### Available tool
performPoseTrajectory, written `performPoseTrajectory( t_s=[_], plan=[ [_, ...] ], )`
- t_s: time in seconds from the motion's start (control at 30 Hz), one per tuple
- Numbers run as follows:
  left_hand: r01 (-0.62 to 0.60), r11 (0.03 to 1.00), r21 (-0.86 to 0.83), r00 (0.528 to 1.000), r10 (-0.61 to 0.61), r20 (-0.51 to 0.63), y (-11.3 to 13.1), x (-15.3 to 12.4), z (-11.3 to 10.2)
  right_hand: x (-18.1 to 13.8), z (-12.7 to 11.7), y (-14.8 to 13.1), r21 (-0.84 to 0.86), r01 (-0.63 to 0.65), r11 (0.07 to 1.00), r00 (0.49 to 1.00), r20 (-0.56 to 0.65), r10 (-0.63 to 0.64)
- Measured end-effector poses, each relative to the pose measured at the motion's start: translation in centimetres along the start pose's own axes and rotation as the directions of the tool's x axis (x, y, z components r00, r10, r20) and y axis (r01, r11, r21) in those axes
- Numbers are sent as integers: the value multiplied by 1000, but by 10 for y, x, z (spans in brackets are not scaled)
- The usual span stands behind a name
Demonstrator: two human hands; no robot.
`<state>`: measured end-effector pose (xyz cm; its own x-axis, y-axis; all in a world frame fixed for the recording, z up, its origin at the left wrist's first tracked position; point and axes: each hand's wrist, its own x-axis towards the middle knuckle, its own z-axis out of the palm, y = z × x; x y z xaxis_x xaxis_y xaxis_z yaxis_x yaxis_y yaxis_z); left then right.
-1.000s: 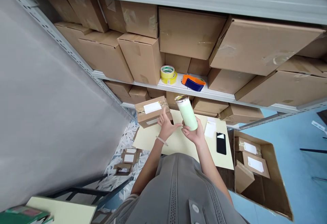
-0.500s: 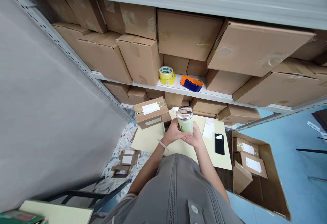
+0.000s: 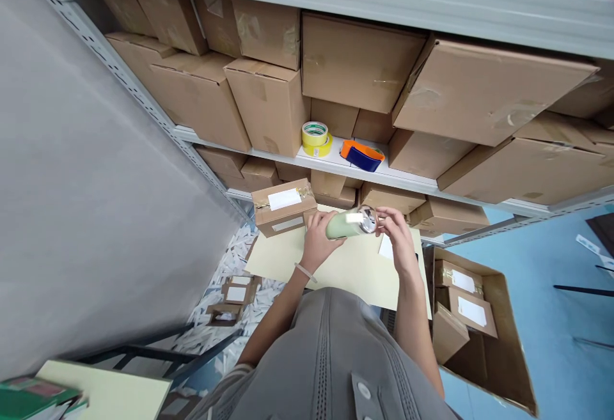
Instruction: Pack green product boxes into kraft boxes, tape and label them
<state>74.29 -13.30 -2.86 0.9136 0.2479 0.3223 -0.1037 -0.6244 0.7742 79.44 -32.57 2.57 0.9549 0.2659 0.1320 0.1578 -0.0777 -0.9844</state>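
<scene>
A pale green cup [image 3: 343, 224] with a shiny metallic lid [image 3: 368, 219] lies tilted on its side in the air above the table, lid end toward the right. My left hand [image 3: 318, 241] is wrapped round its base end. At the lid end, the curled fingers of my right hand [image 3: 394, 231] hold the rim. A taped cardboard box [image 3: 284, 206] with white labels stands on the table just left of the cup. White paper [image 3: 385, 247] lies under my right hand, partly covered by it.
The cream table [image 3: 273, 260] stands below a metal shelf [image 3: 336, 163] packed with cardboard boxes. On that shelf are yellow tape rolls [image 3: 316, 140] and an orange-and-blue tape holder [image 3: 363, 155]. A large open carton [image 3: 515, 343] with smaller boxes stands at right; paper shreds [image 3: 228, 250] lie at left.
The cup has gone from upright to lying sideways. My right hand has moved from the cup's lower side to its lid end. My right arm now hides most of the phone.
</scene>
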Motion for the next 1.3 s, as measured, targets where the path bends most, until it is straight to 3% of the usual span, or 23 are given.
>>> performPoseTrajectory(
  t_s=[0.17,0.4,0.67,0.9,1.1,1.3],
  plan=[
    [-62,978,200,998,54,46,0,-8,7,-8,-3,-4,-81,-80,994,995,48,84],
    [-82,949,304,997,78,23,-3,-5,3,-13,8,9,81,-245,966,961,148,232],
    [-126,915,383,992,113,55,-10,-3,0,-11,20,16,80,-190,978,982,33,188],
    [-147,921,360,989,135,60,-13,0,-3,-8,31,31,224,-206,953,976,-23,217],
    [58,990,131,998,-53,-42,-32,-2,-1,-8,25,45,345,-216,913,946,-156,283],
    [380,922,75,925,-379,-37,-95,-16,4,-2,20,52,294,-170,941,907,-326,266]
  ],
)
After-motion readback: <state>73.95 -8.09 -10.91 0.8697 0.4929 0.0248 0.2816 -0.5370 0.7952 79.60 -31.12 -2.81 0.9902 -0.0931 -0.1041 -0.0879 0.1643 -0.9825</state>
